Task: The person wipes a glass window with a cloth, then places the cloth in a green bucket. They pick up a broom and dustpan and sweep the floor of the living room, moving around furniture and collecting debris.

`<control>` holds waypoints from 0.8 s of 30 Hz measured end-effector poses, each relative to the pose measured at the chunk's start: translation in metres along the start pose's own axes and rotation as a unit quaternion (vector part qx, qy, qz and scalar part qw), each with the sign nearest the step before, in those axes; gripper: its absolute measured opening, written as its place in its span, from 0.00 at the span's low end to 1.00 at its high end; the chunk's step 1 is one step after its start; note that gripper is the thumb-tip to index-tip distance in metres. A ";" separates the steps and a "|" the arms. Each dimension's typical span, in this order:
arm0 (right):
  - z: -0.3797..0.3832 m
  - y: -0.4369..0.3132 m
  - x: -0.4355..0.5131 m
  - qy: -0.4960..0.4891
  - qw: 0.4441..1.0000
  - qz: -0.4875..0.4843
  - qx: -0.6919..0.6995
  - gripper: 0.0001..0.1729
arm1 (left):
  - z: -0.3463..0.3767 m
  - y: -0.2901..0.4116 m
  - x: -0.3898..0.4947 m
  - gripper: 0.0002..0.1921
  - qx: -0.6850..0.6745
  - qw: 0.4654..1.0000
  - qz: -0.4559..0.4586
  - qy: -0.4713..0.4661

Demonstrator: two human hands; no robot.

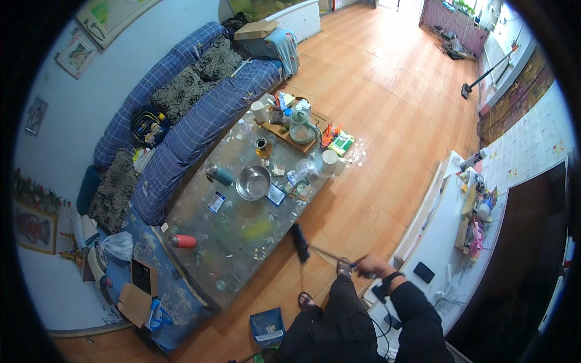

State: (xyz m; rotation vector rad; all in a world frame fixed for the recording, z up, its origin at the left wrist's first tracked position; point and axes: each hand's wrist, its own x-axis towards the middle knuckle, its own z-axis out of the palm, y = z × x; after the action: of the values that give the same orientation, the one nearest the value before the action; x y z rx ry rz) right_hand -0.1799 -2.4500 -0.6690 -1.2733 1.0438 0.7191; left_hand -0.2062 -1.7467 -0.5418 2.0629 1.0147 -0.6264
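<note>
My right hand (370, 265) is closed around the handle end of a broom, just above my sandalled foot. The thin handle slants left to the dark broom head (299, 242), which lies by the long edge of the glass-topped coffee table (204, 267). A blue dustpan (267, 326) with some debris in it rests on the floor near the table's near corner. My left hand is out of view. On the table are a steel bowl (253, 182), a teal flask (220, 174) and a red flask (184, 241).
A sofa with a blue checked cover (199, 111) runs along the table's left side. A white TV cabinet (424, 236) with a phone on it stands to the right. An open cardboard box (135, 304) sits at lower left. A mop (482, 77) leans farther back.
</note>
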 end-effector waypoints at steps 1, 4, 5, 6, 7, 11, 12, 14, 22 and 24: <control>-0.025 -0.001 -0.001 0.046 0.999 0.026 0.011 0.09 | 0.001 0.001 -0.002 0.15 0.005 1.000 -0.005 -0.006; -0.084 -0.010 0.004 0.097 0.994 0.030 0.047 0.09 | 0.003 0.001 -0.003 0.15 0.006 0.999 0.039 -0.016; -0.095 -0.015 0.008 0.127 0.990 0.022 0.048 0.07 | 0.005 0.000 -0.001 0.16 0.006 0.998 0.058 -0.016; -0.103 -0.018 0.011 0.149 0.987 0.009 0.052 0.05 | 0.006 -0.001 0.001 0.17 0.015 0.997 0.073 0.004; -0.107 -0.023 0.013 0.146 0.987 0.002 0.067 0.05 | 0.008 -0.001 0.003 0.18 0.023 0.995 0.089 0.025; -0.103 -0.028 -0.004 0.133 0.986 -0.052 0.091 0.06 | 0.007 -0.001 0.010 0.15 0.030 0.996 0.025 0.082; -0.102 -0.028 -0.013 0.126 0.986 -0.062 0.090 0.05 | 0.008 -0.002 0.012 0.15 0.016 0.997 0.022 0.073; -0.090 -0.022 -0.036 0.082 0.993 -0.055 0.071 0.05 | 0.009 -0.007 0.014 0.16 -0.016 0.998 0.019 0.062; 0.019 0.019 -0.054 -0.084 0.974 -0.073 -0.196 0.15 | 0.022 -0.041 0.034 0.24 -0.055 0.990 0.130 -0.008; 0.048 0.024 -0.033 -0.129 0.953 -0.097 -0.256 0.18 | 0.019 -0.043 0.035 0.24 -0.042 0.992 0.121 -0.011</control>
State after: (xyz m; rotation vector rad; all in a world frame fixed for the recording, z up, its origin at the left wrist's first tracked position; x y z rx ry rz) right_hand -0.2037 -2.3954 -0.6497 -1.6433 0.5205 1.0104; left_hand -0.2234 -1.7286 -0.5945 2.0586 0.7499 -0.4721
